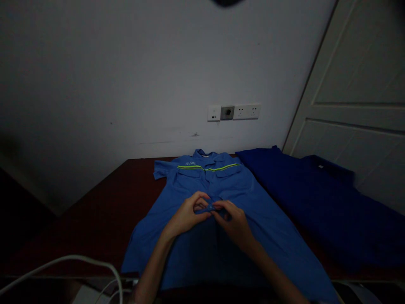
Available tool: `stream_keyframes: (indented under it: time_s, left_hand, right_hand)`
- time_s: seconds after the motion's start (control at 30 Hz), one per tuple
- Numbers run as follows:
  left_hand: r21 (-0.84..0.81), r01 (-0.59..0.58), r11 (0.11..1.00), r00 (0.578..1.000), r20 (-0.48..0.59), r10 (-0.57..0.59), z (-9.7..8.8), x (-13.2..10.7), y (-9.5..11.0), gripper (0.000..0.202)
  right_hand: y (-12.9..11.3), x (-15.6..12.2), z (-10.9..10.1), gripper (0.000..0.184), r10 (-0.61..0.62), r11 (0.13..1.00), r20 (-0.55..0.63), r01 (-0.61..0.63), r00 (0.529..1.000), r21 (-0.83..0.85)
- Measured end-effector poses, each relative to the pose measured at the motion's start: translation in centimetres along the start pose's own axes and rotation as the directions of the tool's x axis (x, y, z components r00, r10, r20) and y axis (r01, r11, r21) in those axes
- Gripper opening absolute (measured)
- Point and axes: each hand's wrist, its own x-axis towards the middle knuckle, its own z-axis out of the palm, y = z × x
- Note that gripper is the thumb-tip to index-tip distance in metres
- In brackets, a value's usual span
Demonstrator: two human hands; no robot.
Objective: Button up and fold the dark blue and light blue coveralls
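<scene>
A blue short-sleeved work shirt [190, 185] lies front side up, its collar toward the wall. Yellow-green stripes cross the chest above two flap pockets, with white lettering on one side. At the middle of its front, my left hand [191, 211] pinches the shirt's front edge between thumb and fingers. Facing it, my right hand [232, 217] pinches the same raised bit of cloth, fingertips almost meeting the left ones. A small light spot shows between the fingertips, too small to name for sure.
A darker blue garment [303, 198] is spread to the right of the shirt. Both lie on a dark red table [104, 202] against a wall with sockets [247, 112]. A white cable [76, 257] loops at the lower left. A panelled door [357, 93] stands at the right.
</scene>
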Motion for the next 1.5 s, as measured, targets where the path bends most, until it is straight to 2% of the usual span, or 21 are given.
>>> stream_keyframes:
  time_s: [0.2, 0.3, 0.37, 0.6, 0.73, 0.87, 1.0, 1.1, 1.23, 1.37, 1.5]
  left_hand:
    - [0.099, -0.033, 0.995, 0.999, -0.024, 0.035, -0.1, -0.3, -0.8, 0.026]
    - [0.135, -0.008, 0.991, 0.996, -0.089, 0.021, 0.1, -0.3, -1.1, 0.026]
    - [0.156, -0.012, 0.988, 0.991, -0.127, 0.032, 0.2, -0.2, -1.4, 0.025]
    - [0.215, -0.091, 0.972, 0.980, -0.154, 0.126, 0.4, -0.5, -2.2, 0.019]
    - [0.192, -0.078, 0.978, 0.976, -0.186, 0.115, 0.4, -0.7, -2.9, 0.020]
    - [0.151, -0.011, 0.988, 0.969, -0.243, 0.048, 0.3, -0.6, -3.6, 0.023]
    - [0.105, 0.040, 0.994, 0.975, -0.220, -0.016, 0.5, -0.6, -4.0, 0.025]
    - [0.112, 0.057, 0.992, 0.978, -0.208, -0.033, 0.9, -0.6, -4.0, 0.023]
    - [0.176, 0.041, 0.983, 0.984, -0.178, -0.009, 1.3, -0.7, -3.9, 0.021]
    - [0.242, 0.041, 0.969, 0.984, -0.177, 0.002, 1.6, -0.6, -3.8, 0.020]
    - [0.280, 0.056, 0.958, 0.983, -0.185, -0.004, 1.6, -0.4, -3.6, 0.020]
  right_hand:
    - [-0.4, 0.1, -0.2, 0.015, -0.002, 1.000, 0.012, 0.002, 1.000, 0.016]
    - [-0.6, 0.2, -0.4, 0.012, -0.001, 1.000, 0.020, 0.001, 1.000, 0.015]
    - [-0.7, 0.3, -0.6, 0.011, 0.018, 1.000, 0.028, -0.019, 0.999, 0.024]
    - [-1.0, 0.3, -0.3, 0.011, 0.124, 0.990, 0.045, -0.127, 0.991, 0.063]
    - [-0.7, 0.5, -0.7, 0.014, 0.161, 0.983, 0.110, -0.170, 0.981, 0.072]
    - [0.1, 0.7, -2.1, 0.018, 0.152, 0.987, 0.117, -0.145, 0.981, -0.069]
    - [0.2, 0.3, -2.4, 0.008, 0.241, 0.933, 0.117, -0.197, 0.963, -0.302]
    - [-0.3, -0.3, -1.4, 0.014, 0.323, 0.840, 0.138, -0.216, 0.936, -0.498]
    - [-0.5, -0.4, 0.2, 0.030, 0.405, 0.673, 0.100, -0.223, 0.909, -0.705]
    - [0.0, 0.0, 0.9, 0.034, 0.444, 0.591, 0.082, -0.223, 0.892, -0.775]
    - [0.2, 0.2, 0.7, 0.030, 0.447, 0.593, 0.085, -0.223, 0.891, -0.774]
